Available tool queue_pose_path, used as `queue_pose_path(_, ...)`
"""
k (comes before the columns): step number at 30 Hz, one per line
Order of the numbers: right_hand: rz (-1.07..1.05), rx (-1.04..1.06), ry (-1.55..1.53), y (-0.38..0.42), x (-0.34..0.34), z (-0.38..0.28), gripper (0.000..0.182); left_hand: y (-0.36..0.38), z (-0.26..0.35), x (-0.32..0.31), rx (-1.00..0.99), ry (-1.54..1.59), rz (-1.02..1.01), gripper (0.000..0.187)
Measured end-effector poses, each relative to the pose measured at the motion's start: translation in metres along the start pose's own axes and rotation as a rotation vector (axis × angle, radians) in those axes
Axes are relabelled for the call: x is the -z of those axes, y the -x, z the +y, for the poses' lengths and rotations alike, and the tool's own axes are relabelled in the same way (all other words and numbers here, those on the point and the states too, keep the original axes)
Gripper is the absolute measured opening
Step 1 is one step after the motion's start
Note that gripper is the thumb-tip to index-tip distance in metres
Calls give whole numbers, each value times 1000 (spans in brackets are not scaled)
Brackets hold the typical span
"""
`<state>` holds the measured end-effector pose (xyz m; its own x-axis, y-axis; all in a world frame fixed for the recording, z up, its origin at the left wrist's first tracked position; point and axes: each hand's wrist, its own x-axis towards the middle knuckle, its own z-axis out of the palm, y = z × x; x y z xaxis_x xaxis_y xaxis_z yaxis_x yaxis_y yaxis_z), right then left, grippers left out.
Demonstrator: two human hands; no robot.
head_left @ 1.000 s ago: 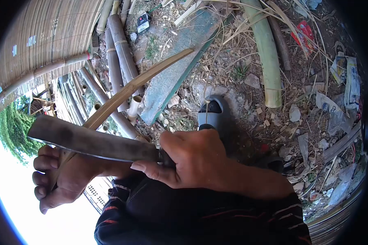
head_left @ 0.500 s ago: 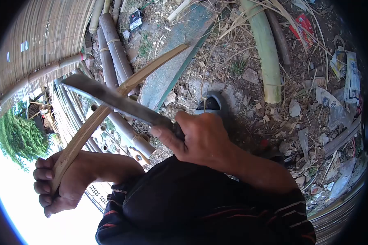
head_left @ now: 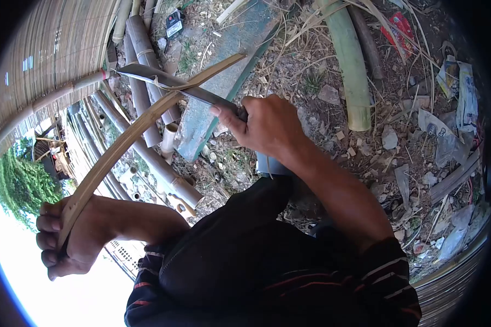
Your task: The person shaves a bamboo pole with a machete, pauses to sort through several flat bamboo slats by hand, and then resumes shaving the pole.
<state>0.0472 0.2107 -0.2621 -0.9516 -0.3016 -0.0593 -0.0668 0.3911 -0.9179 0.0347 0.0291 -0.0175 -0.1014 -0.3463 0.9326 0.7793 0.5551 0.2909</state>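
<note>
- Your right hand (head_left: 270, 125) has its grip closed on the handle of the knife (head_left: 202, 95), thumb laid toward the blade.
- The blade is long, flat and dark metal, with a slanted end pointing far left; it crosses the bamboo strip (head_left: 131, 133) and touches it partway along.
- A thin, pale sliver (head_left: 161, 84) curls at that crossing, beside the blade.
- Your left hand (head_left: 71, 234), at the near left, has its grip closed around the near end of the strip, which runs between palm and curled fingers.
- The strip is slim, slightly bowed and fibrous, straw-coloured, and slants up to a narrow tip at the far middle, above the ground.
- Below the tip lies a flat teal board (head_left: 223, 71), its surface scuffed and dusty.
- Left of the board rest round, grey-brown bamboo tubes (head_left: 150, 65) with ringed joints.
- Right of the board is a thick, smooth green bamboo pole (head_left: 350, 71), and beyond it a crinkled red wrapper (head_left: 399, 34).
- Rough wood chips and thin, looping fibres cover the soil (head_left: 322, 136).
- At the far left stands a screen (head_left: 54, 49) of fine, parallel slats.
</note>
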Motion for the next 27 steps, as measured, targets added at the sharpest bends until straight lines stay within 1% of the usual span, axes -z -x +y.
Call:
queue_pose_path(1,3,-25,6,4,14,-23,64,1,-5,-3,-54,-74,16,39)
queue_pose_path(2,4,-74,3,16,19,-40,63,1,-2,-5,-41,-66,2,39)
queue_pose_path(3,1,27,-79,28,22,-44,63,6,3,-9,-37,10,8,39)
queue_pose_path(4,50,237,-140,38,23,-50,63,11,7,-12,-41,76,20,39)
queue_pose_path(6,239,469,-140,27,2,-23,64,12,12,-12,-43,61,11,40)
queue_pose_path(8,1,-183,15,-12,-18,39,67,14,14,-15,-65,44,-37,40)
queue_pose_path(9,23,-186,20,-14,-10,31,67,3,10,-3,-15,42,-113,40)
queue_pose_path(10,7,-197,76,-19,-1,17,68,0,-1,-3,8,119,3,40)
queue_pose_path(12,-17,-238,136,2,7,0,69,1,-2,-4,-36,30,-41,41)
queue_pose_path(14,99,88,42,21,11,-10,67,11,-3,-20,-23,52,43,41)
queue_pose_path(15,124,257,-61,27,11,-4,67,10,-1,-20,-11,40,83,41)
queue_pose_path(16,107,252,-79,19,2,17,67,0,-7,-8,-24,18,-29,42)
queue_pose_path(17,10,-45,38,-3,-9,53,67,-3,-10,-5,5,32,-28,42)
queue_pose_path(18,-72,-334,169,-18,-8,73,68,-4,-12,-6,29,61,-10,42)
queue_pose_path(22,93,-339,177,-14,0,21,72,-5,-21,-7,49,127,2,41)
queue_pose_path(24,-3,-188,100,8,11,9,74,-6,-22,-4,55,109,1,41)
queue_pose_path(25,-19,-188,98,11,9,16,74,-10,-27,0,79,176,23,41)
queue_pose_path(27,-7,-93,173,17,2,29,72,-12,-26,4,96,173,-5,40)
